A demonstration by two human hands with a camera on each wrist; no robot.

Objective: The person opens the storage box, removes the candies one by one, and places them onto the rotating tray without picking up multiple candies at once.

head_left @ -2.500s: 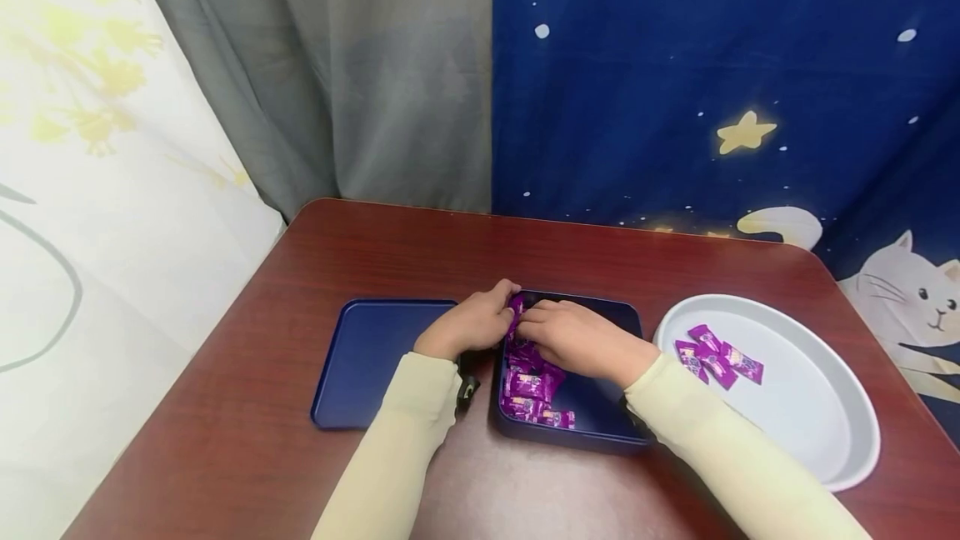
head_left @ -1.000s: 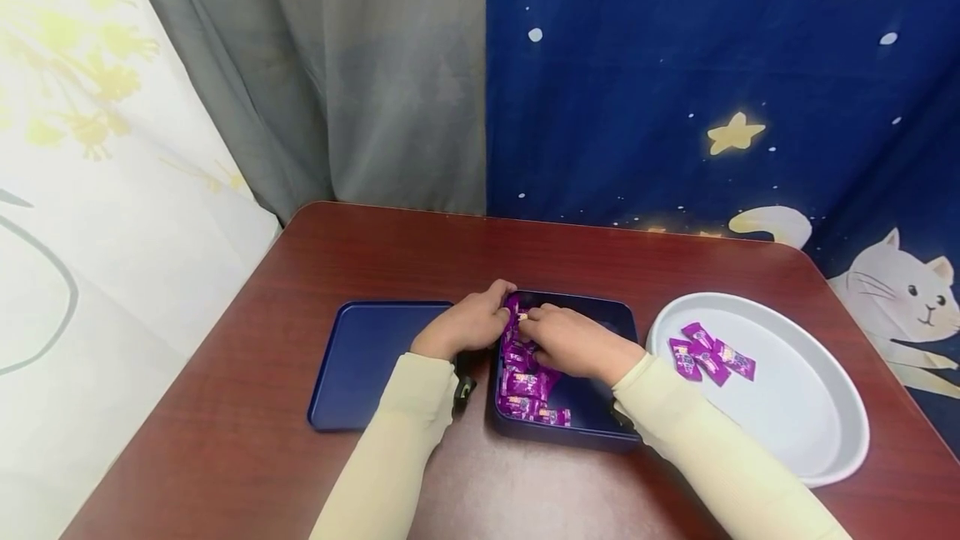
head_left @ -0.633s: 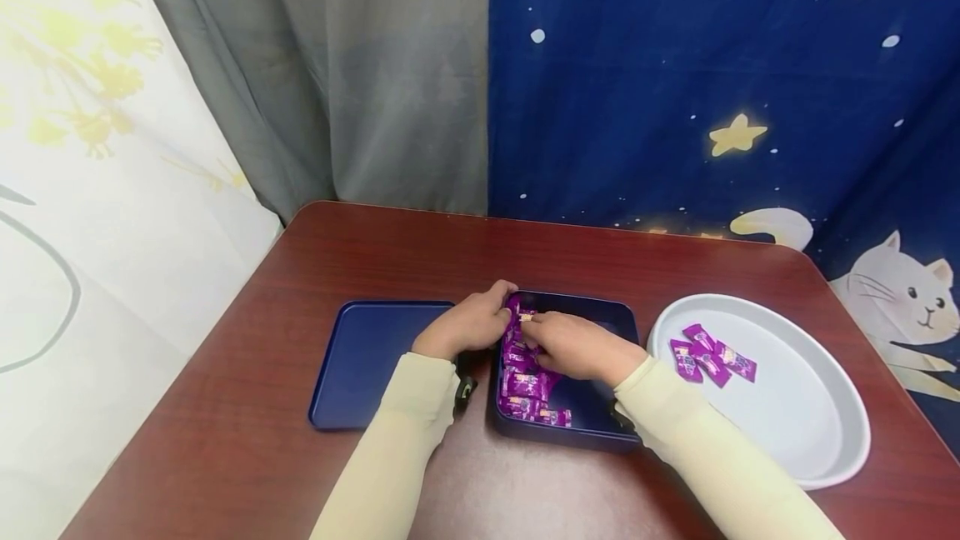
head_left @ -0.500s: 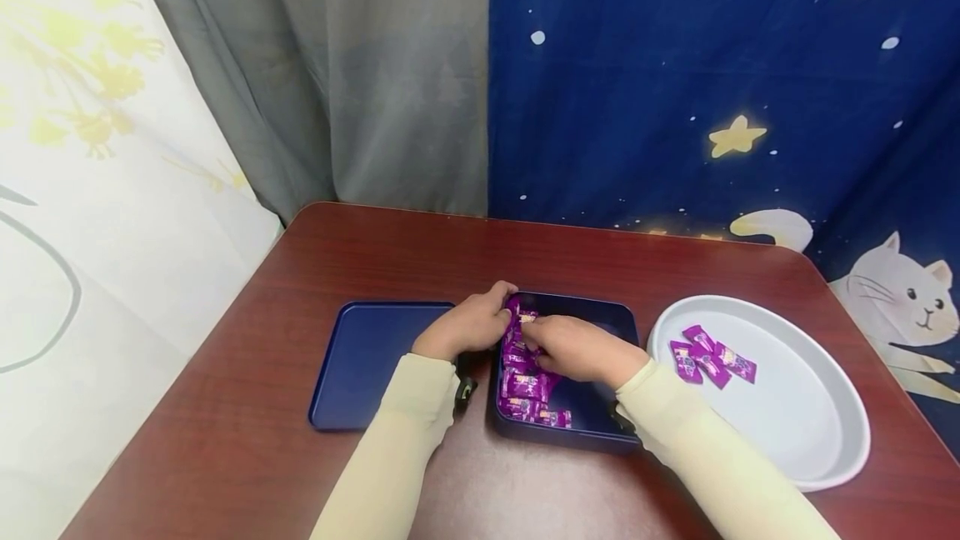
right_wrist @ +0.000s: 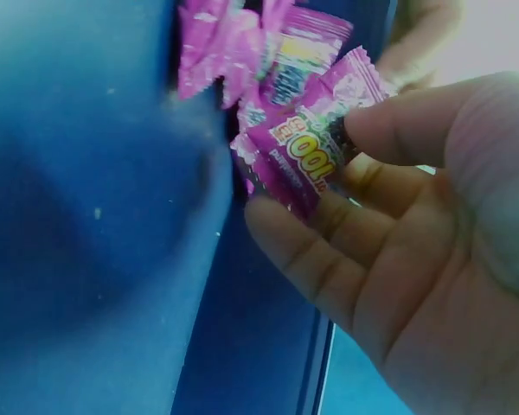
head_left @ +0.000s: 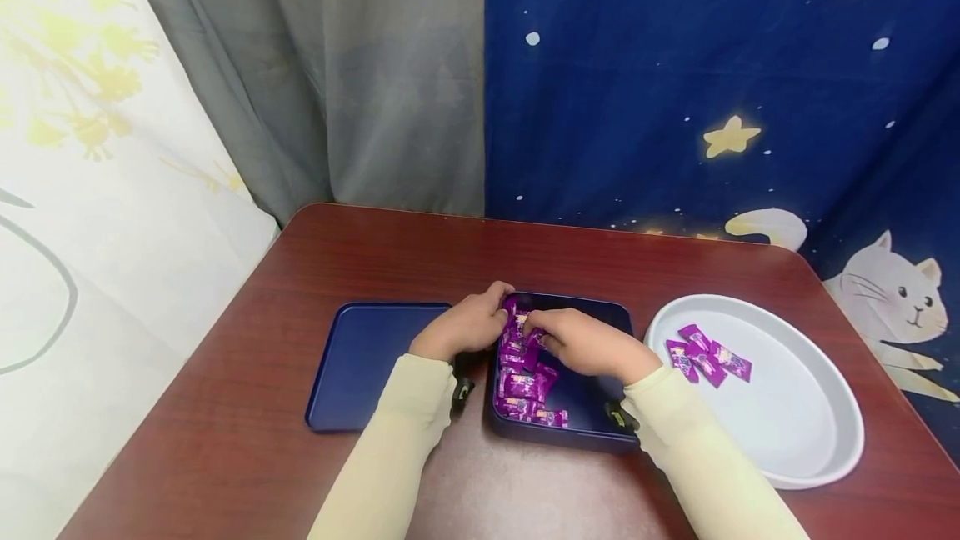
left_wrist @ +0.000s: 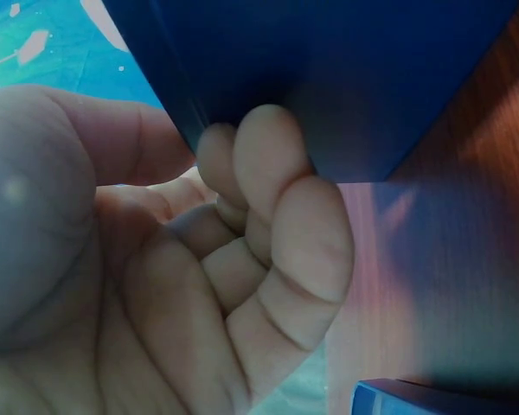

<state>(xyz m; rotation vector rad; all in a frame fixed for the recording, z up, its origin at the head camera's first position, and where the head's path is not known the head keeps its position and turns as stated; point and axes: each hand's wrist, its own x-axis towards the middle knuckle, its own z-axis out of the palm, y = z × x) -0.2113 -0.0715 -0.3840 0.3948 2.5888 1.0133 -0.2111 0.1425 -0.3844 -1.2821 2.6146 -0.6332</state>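
In the head view my right hand (head_left: 592, 342) is inside the dark blue box (head_left: 585, 398), above a row of purple wrapped candies (head_left: 521, 386) along its left side. The right wrist view shows its thumb and fingers pinching one purple wrapped candy (right_wrist: 298, 156) with yellow lettering, close to other candies (right_wrist: 233, 43). My left hand (head_left: 465, 323) grips the box's left wall near the far corner. In the left wrist view its thumb reaches the rim, and its curled fingers (left_wrist: 272, 160) press on the outer wall (left_wrist: 329, 78). Part of the row is hidden by my hands.
A flat blue lid (head_left: 367, 365) lies left of the box on the reddish-brown table (head_left: 247, 407). At the right stands an oval white tray (head_left: 802, 432) with several purple candies (head_left: 705, 355) in it. Curtains (head_left: 405, 82) hang behind the table.
My right hand has lifted and shifted slightly, and a candy at its fingertips now shows more plainly. The left hand stays on the box wall. The candies in the tray have not moved.
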